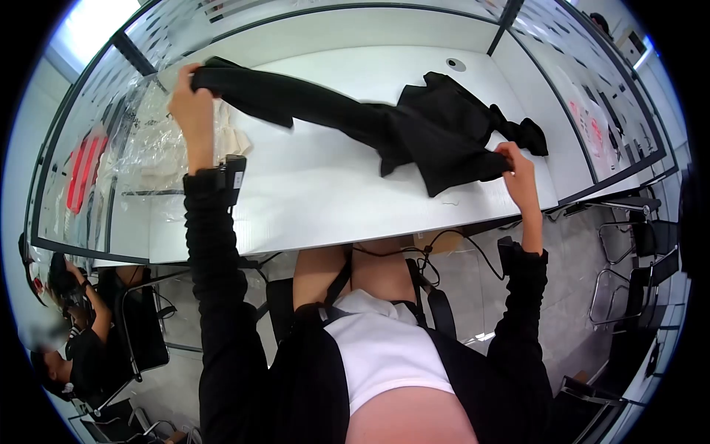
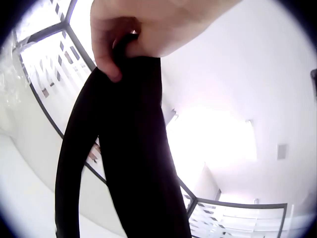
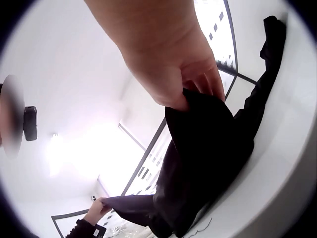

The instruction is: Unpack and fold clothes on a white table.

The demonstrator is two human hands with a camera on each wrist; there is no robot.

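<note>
A black garment point(image 1: 414, 133) stretches across the white desk between both hands, with a long narrow part toward the left. My left hand point(image 1: 194, 111) pinches the end of that narrow part, raised over the desk's left side. In the left wrist view, two dark strips of cloth point(image 2: 141, 148) hang down from the fingers. On the right, my right hand point(image 1: 519, 174) pinches a lower edge of the garment, thumb against fingers. The right wrist view shows the cloth point(image 3: 203, 148) draping from this grip, while a rumpled part point(image 3: 272, 44) lies farther along the desk.
Clear plastic packaging with cream cloth point(image 1: 159, 148) lies at the desk's left. Partition panels point(image 1: 543, 96) surround the white desk point(image 1: 310, 200), which has a round cable hole point(image 1: 455, 65). Cables point(image 1: 444, 244) hang below the front edge. Another person point(image 1: 81, 333) sits at the lower left.
</note>
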